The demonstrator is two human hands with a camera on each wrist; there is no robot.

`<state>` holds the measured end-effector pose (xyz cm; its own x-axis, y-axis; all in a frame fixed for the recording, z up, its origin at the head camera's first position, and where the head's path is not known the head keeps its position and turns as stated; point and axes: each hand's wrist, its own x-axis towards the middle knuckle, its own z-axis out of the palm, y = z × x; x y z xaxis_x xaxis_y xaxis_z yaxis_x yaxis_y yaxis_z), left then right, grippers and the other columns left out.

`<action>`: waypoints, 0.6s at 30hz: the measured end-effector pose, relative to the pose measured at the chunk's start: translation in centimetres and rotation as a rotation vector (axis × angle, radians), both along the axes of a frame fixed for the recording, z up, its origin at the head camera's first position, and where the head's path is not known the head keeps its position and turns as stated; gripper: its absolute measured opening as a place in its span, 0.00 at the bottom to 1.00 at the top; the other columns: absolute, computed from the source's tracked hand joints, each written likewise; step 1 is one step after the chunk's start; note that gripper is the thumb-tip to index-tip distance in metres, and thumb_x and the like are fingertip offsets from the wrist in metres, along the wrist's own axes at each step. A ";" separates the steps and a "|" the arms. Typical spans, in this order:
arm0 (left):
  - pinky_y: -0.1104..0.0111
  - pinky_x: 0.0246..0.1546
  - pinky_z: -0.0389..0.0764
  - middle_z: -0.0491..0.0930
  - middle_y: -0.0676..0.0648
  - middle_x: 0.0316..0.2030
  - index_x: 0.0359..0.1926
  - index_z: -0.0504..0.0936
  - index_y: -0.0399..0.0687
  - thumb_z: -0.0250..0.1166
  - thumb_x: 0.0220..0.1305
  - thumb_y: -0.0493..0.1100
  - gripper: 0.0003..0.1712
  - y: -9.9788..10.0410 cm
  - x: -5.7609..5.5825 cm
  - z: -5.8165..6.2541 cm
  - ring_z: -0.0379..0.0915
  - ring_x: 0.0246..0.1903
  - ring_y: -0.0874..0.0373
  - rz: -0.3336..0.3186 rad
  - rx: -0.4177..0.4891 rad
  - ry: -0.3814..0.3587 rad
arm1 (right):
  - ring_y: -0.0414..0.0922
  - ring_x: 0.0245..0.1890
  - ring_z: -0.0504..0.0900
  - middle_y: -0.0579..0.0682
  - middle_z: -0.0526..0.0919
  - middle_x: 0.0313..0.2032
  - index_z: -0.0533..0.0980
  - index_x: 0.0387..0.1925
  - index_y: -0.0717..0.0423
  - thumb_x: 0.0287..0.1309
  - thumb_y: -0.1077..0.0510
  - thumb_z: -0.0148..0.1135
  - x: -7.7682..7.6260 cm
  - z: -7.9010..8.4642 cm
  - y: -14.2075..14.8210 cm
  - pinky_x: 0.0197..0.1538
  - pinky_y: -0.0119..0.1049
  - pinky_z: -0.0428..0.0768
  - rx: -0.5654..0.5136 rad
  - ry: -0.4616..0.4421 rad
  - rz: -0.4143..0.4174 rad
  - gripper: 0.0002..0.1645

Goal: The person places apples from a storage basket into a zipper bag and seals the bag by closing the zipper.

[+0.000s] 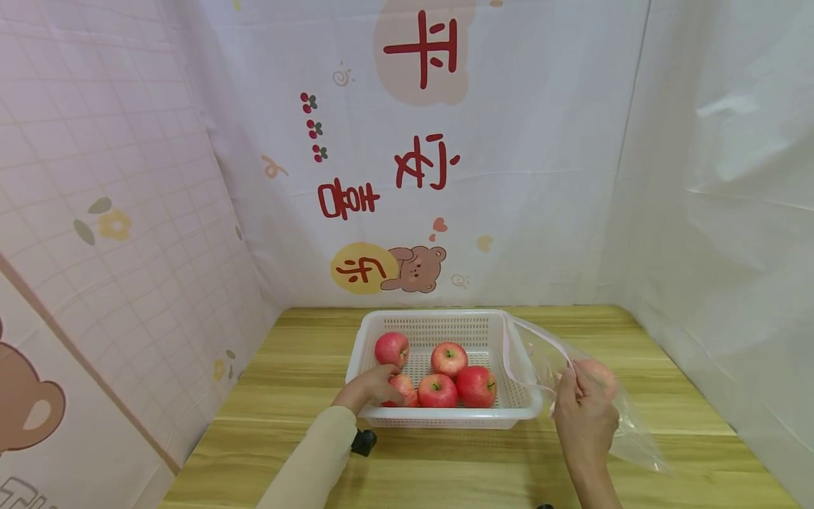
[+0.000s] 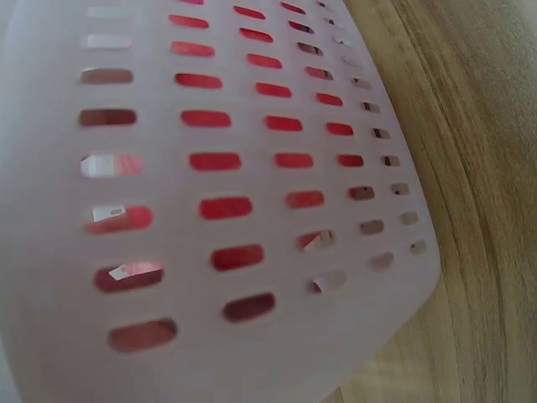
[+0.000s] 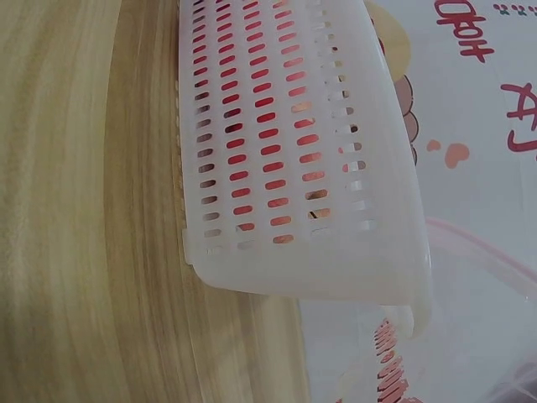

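Observation:
In the head view, a white slotted plastic basket point(image 1: 445, 417) holds several red apples. My left hand point(image 1: 369, 388) reaches over its front left rim and grips an apple point(image 1: 404, 390) at the near left corner, partly hiding it. Beside it are another apple point(image 1: 437, 391) and a redder one point(image 1: 477, 387). On the right, my right hand point(image 1: 586, 417) pinches the edge of a clear zip bag point(image 1: 636, 431). The bag's pink-edged mouth gapes toward the basket, its upper edge overlapping the right rim. An apple point(image 1: 599, 377) shows inside the bag, behind the hand.
The basket stands on a wood-grain table point(image 1: 445, 466) near a printed white cloth backdrop point(image 1: 540, 212). Cloth also hangs along both sides. Two more apples sit farther back in the basket, one of them a red apple point(image 1: 391, 349) at the left. Both wrist views show the basket's slotted wall point(image 2: 50, 252).

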<state>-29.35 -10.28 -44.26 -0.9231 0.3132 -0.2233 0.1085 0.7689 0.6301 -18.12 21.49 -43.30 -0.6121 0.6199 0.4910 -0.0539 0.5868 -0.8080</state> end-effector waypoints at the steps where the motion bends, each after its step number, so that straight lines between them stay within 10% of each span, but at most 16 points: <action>1: 0.49 0.62 0.67 0.76 0.40 0.56 0.61 0.73 0.36 0.76 0.49 0.41 0.38 0.0 0.0 -0.1 0.70 0.56 0.44 0.002 -0.001 -0.001 | 0.34 0.07 0.69 0.43 0.75 0.08 0.85 0.47 0.54 0.70 0.50 0.52 0.0 0.0 0.0 0.11 0.30 0.65 -0.001 -0.001 0.001 0.19; 18: 0.52 0.59 0.71 0.78 0.43 0.54 0.60 0.76 0.38 0.77 0.45 0.44 0.39 0.6 0.3 -0.1 0.73 0.52 0.48 -0.031 -0.022 0.100 | 0.36 0.06 0.69 0.42 0.73 0.07 0.86 0.44 0.55 0.71 0.48 0.54 0.0 0.0 -0.1 0.10 0.31 0.64 -0.010 -0.006 0.015 0.19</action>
<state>-29.06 -9.66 -44.37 -0.9309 0.3382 -0.1377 0.1940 0.7775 0.5982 -18.09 21.39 -43.26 -0.6243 0.6153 0.4813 -0.0583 0.5777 -0.8142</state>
